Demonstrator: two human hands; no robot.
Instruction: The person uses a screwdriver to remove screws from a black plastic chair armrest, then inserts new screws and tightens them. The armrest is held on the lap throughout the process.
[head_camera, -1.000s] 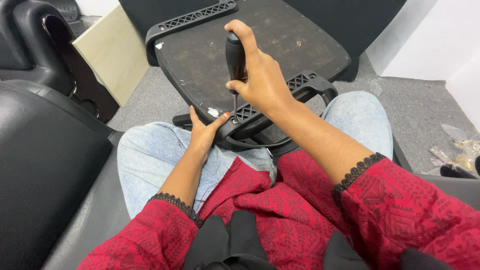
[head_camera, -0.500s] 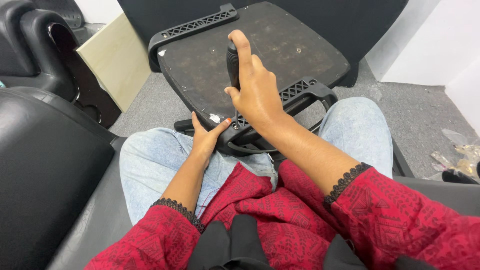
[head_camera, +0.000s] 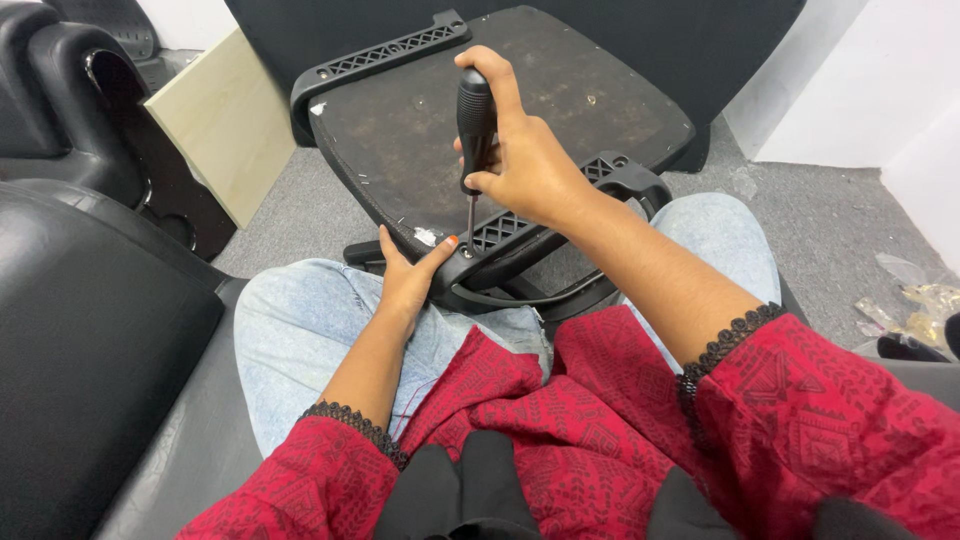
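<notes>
Black and ribbed, the handle of the screwdriver (head_camera: 476, 125) is wrapped tightly by the fingers of the right hand (head_camera: 525, 160). Its thin metal shaft stands almost upright, with the tip on the slotted plastic armrest (head_camera: 545, 225) of the overturned chair seat (head_camera: 500, 110). The left hand (head_camera: 408, 275) is open, and its thumb presses on the dusty seat edge beside the tip.

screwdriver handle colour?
Black, seen best in the head view: the screwdriver stands upright in the right hand.
</notes>
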